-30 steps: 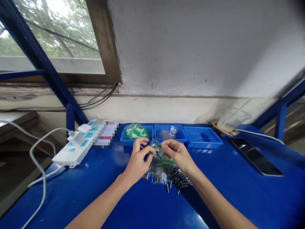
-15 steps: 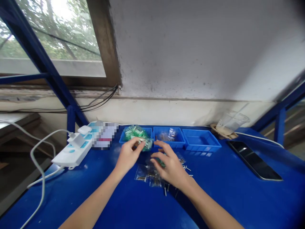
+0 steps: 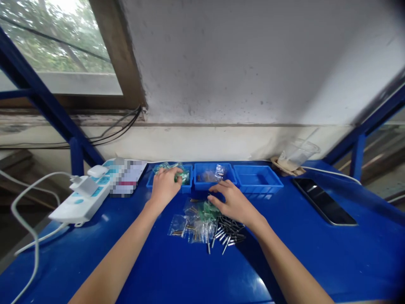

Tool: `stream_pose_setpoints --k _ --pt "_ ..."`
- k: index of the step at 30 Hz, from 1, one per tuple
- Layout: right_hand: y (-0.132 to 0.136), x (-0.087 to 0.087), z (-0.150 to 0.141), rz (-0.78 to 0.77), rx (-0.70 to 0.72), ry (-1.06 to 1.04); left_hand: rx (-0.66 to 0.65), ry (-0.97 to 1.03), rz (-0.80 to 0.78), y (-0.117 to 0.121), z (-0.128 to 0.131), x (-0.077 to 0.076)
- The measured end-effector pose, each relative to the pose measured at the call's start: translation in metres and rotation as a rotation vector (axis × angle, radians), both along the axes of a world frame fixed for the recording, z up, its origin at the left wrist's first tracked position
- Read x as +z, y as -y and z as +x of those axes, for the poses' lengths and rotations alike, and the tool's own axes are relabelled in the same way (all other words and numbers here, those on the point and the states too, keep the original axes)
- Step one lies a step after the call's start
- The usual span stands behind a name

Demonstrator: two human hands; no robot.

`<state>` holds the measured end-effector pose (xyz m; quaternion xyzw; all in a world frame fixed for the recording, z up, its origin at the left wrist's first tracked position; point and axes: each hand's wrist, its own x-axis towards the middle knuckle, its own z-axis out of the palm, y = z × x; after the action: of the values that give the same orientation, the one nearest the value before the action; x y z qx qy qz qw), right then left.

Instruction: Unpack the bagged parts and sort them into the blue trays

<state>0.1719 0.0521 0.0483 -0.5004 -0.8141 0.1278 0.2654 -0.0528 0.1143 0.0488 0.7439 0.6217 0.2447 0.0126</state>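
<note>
My left hand (image 3: 166, 185) is over the left blue bin (image 3: 187, 190), thumb and forefinger apart beside a green packet (image 3: 184, 177) in it. More clear bags with green contents lie there, partly hidden by the hand. My right hand (image 3: 232, 202) hovers over the near pile, fingers curved and thumb apart from the forefinger. Below it lie a green packet (image 3: 208, 211), clear bags of brass-coloured screw-like pieces (image 3: 179, 230) and a heap of loose silver pins with dark shafts (image 3: 226, 236), perhaps rivets.
The middle blue bin (image 3: 215, 185) holds small clear bags. To its right stands another blue bin (image 3: 257, 176). A phone (image 3: 324, 200) and a plastic cup (image 3: 297, 152) are at the right. A white power strip (image 3: 77, 202) with cables is at the left.
My left hand has moved the green packet from in front of the bins into the left bin, and its fingers have parted. My right hand has shifted slightly, uncovering more loose pins. The view has turned right.
</note>
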Motion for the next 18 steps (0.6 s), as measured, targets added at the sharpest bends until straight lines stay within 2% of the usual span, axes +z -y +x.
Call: stream_pose_setpoints --k 3,6,9,11,14,18 --pt "0.001 -0.006 0.005 -0.084 0.124 0.076 0.015 -0.101 0.068 0.011 0.001 -0.004" --pt "0.002 -0.014 0.007 -0.139 0.172 0.082 0.041 -0.079 0.233 0.028 0.006 -0.008" --pt "0.002 -0.021 0.005 -0.155 0.141 0.059 -0.065 0.002 0.300 0.046 0.018 -0.009" --pt "0.001 -0.022 0.003 -0.150 0.115 0.033 -0.207 0.085 0.241 0.055 0.027 -0.009" --pt "-0.002 -0.022 -0.002 -0.101 0.073 -0.064 -0.356 0.233 0.048 0.063 0.033 -0.009" --pt "-0.004 -0.019 -0.011 0.005 0.004 -0.253 -0.311 0.408 -0.224 0.063 0.032 -0.010"
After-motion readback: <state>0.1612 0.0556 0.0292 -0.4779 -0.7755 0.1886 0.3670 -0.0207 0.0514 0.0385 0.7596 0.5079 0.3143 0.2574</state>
